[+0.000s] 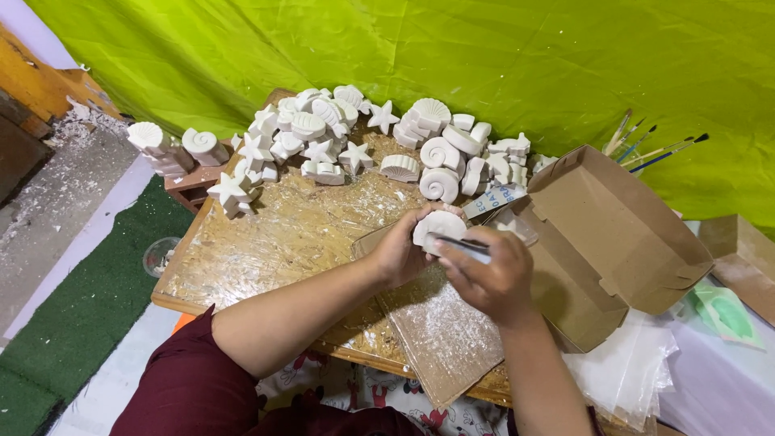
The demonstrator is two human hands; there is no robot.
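Near edge of the board: both forearms come in over it, meeting just right of centre. Left hand is cupped round a white plaster shell cast, fingers curled under so the face tilts up twd the person, prob. to steady it for scraping. Right hand is pinched on a thin metal blade, tip laid across the cast's front. Under the hands a loose cardboard sheet is dusted w/ white, likely catching shavings. Right of that, an open brown box. Far edge: a heap of finished casts, shells and stars, piled out of the way. Beyond, paintbrushes against green cloth.
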